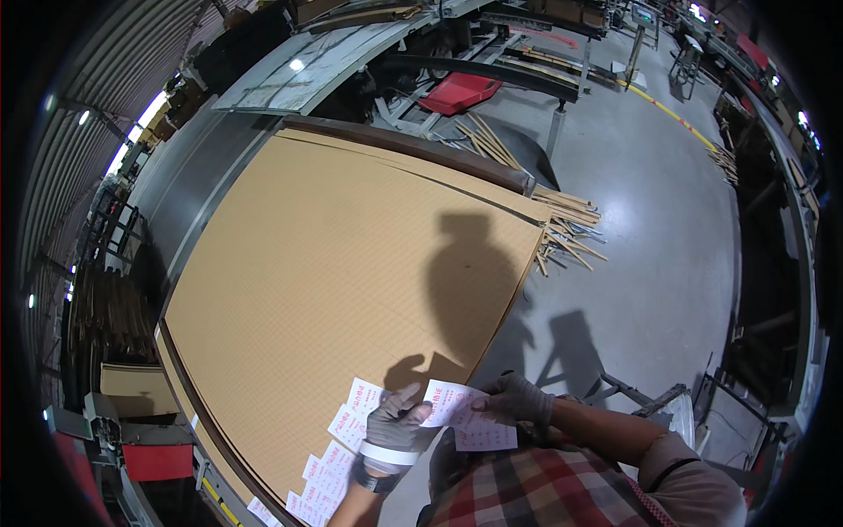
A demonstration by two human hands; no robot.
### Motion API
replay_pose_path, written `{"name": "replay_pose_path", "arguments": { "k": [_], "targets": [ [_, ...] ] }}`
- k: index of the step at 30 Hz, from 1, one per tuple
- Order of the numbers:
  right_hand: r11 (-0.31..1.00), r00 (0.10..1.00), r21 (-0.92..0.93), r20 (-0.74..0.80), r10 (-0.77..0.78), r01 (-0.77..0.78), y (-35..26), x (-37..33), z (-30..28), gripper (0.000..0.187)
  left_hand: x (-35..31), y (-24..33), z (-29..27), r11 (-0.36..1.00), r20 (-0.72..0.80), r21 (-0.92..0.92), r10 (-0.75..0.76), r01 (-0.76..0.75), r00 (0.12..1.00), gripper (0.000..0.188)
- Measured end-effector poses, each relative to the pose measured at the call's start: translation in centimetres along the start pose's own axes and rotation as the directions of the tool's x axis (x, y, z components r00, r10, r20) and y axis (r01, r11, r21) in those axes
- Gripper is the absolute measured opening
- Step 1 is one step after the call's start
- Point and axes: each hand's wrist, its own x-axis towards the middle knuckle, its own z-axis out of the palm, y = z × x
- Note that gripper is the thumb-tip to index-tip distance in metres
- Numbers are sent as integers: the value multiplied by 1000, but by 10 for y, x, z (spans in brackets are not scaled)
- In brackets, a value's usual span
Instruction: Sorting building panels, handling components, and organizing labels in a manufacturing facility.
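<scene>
A white paper slip with red print (448,402) is held up between my two hands, over the near edge of a large stack of brown cardboard sheets (351,246). My left hand (395,425), in a grey glove with bare fingertips, has its fingers closed at the slip's left edge. On the slip's right side, my gloved right hand (516,400) pinches it. A second printed slip (492,437) shows just below, by my right hand. Beside my left wrist, several similar slips (327,474) lie overlapping along the cardboard's near left edge.
A dark rail (413,151) borders the stack's far side, and another runs along its left. Loose cardboard strips (571,220) stick out at the far right corner. Beyond stand a marble-patterned panel (325,66) and a red bin (460,92). Grey floor (650,263) lies to the right.
</scene>
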Motion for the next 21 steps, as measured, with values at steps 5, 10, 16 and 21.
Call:
{"name": "replay_pose_path", "arguments": {
  "k": [5, 10, 16, 21],
  "targets": [
    [987, 990, -73, -15, 142, -142, -29, -6, -10, 33, 13, 17, -2, 989, 213, 148, -7, -25, 977, 35],
    [944, 959, -179, 2, 283, -278, -49, -10, -28, 31, 17, 9, 26, 988, 113, 113, -118, 105, 987, 21],
    [965, 967, 133, 150, 204, -224, -31, -21, -34, 31, 20, 7, 48, 927, 213, 375, -76, -10, 974, 32],
    [983, 986, -81, 18, 165, -163, -36, -16, -28, 29, 8, -18, 62, 65, 348, 885, 566, -461, 747, 69]
  ]
}}
